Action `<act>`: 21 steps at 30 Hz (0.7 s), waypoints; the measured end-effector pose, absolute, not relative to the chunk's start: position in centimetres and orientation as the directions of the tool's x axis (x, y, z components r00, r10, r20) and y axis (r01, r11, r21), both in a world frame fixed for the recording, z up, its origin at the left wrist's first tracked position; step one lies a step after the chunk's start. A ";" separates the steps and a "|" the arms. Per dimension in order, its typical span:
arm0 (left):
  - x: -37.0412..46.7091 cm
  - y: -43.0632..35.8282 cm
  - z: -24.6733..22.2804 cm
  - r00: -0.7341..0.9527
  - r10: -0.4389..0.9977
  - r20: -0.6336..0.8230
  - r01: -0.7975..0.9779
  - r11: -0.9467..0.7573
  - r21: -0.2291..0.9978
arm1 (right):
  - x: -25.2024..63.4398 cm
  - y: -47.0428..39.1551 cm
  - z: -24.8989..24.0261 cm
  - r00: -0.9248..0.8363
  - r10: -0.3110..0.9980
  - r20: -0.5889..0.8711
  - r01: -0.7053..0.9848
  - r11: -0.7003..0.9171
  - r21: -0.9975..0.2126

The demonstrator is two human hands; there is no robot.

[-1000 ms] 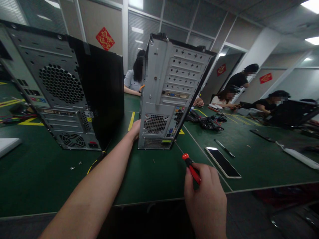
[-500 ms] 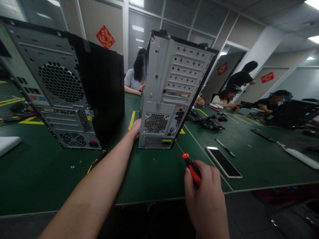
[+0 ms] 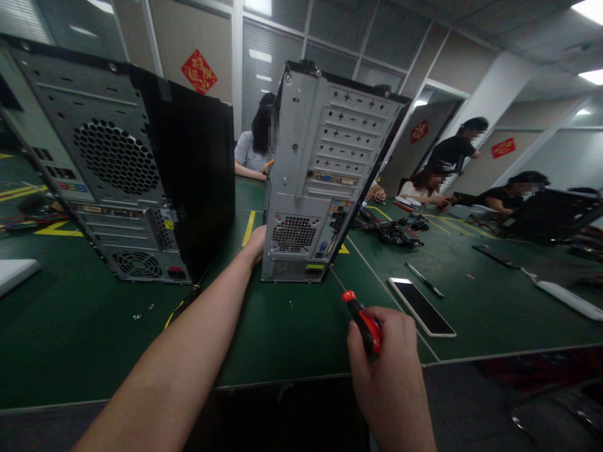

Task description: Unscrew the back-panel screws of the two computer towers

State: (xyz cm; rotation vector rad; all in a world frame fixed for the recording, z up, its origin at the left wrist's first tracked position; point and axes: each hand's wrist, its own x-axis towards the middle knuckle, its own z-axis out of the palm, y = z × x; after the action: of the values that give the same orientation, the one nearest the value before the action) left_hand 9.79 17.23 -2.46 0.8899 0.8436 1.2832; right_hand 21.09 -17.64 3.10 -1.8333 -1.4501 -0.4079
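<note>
Your right hand is curled closed round a red-and-black-handled screwdriver, its thin metal shaft slanting away to the lower right corner of a tall grey metal computer tower. The tower stands upright on the green desk, long axis vertical, perforated back panel facing you. Your left hand is at its left side, fingers hidden, so you can't tell how open. Gold characters on the red diamond-shaped sign possibly include "招".

Green table under two PC cases.
Screws lie in front; phone, pen and cables to the right.
</note>
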 end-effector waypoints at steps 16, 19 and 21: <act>9.5 16.0 -1.2 0.166 0.984 -0.063 -0.350 0.118 0.929 | 21.5 -17.6 2.7 0.261 0.670 0.695 0.945 -0.032 -0.325; 9.5 16.1 -1.3 0.161 0.985 -0.062 -0.354 0.116 0.928 | 21.5 -17.4 2.5 0.367 0.636 0.679 0.923 -0.154 -0.354; 9.5 16.2 -1.4 0.159 0.985 -0.061 -0.357 0.115 0.927 | 21.7 -17.4 2.5 0.430 0.631 0.646 0.898 -0.224 -0.378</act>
State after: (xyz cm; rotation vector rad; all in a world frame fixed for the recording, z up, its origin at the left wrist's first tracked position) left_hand 9.49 16.24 -1.41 0.9358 0.8731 1.1937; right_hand 21.72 -17.37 2.52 -1.9542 -1.2897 -0.4655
